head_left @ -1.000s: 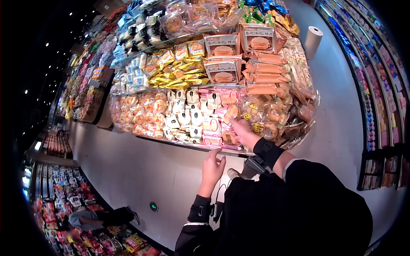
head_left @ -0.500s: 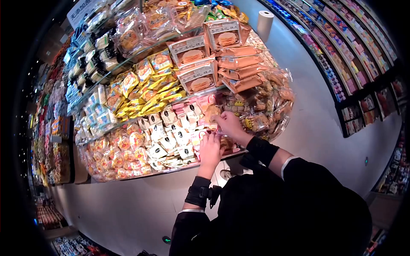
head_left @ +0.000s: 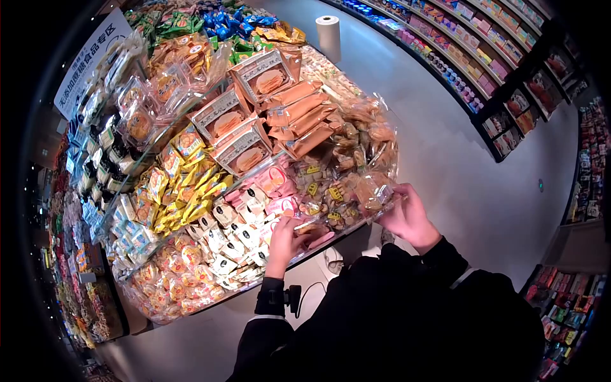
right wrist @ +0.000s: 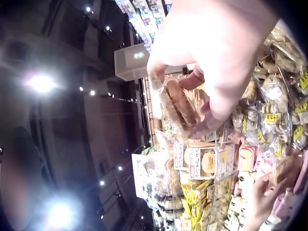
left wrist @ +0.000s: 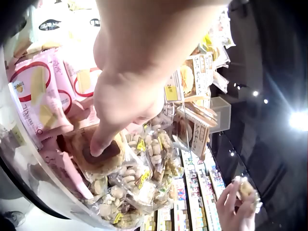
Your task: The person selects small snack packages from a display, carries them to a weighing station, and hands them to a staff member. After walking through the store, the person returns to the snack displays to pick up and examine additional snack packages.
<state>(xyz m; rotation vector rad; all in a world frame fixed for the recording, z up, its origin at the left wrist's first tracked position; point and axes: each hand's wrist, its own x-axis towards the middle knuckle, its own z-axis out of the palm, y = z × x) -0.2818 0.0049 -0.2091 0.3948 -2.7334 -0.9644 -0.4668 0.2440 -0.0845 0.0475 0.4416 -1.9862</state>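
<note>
My right hand [head_left: 410, 216] holds a clear-wrapped brown pastry [head_left: 374, 191] above the right front corner of the snack display. In the right wrist view, thumb and fingers grip this wrapped pastry [right wrist: 179, 103] by its sides. My left hand [head_left: 283, 247] is at the display's front edge, its fingers and thumb around another clear-wrapped pastry [head_left: 310, 228]. The left wrist view has a fingertip on the dark middle of that wrapped pastry [left wrist: 98, 154], which lies among pink packets [left wrist: 38, 91]. Bags of small cookies [left wrist: 130, 185] lie right beside it.
White packets [head_left: 235, 239] and round wrapped cakes [head_left: 168, 274] fill the display's left front. Behind are yellow packets [head_left: 184, 184] and orange cracker packs [head_left: 299, 114]. A paper roll [head_left: 328, 38] stands at the far corner. Shelving [head_left: 458, 51] runs along the right, across an aisle floor [head_left: 433, 127].
The head view has turned, shifting the display leftward. My right hand has moved right, away from the left hand, carrying a wrapped pastry. The left hand has come to a wrapped pastry by the pink packets.
</note>
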